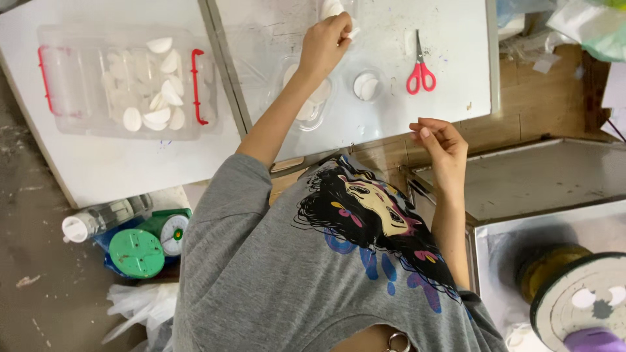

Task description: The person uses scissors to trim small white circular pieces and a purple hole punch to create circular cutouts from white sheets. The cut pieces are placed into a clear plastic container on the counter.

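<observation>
White discs fill the scene: at upper centre of the frame the person's left hand [324, 44] is closed around a small white piece [353, 32], pinched at the fingertips above a clear shallow dish [306, 107] of more discs on the white tabletop [450, 98]. Right of centre, the right hand [440, 143] hovers at the table's near edge, fingers loosely curled and holding nothing, with red-handled scissors [420, 70] and a small clear cup [366, 85] of discs just above it. A clear lidded box [117, 81] with red latches sits at upper left, a green scale [147, 242] at lower left.
</observation>
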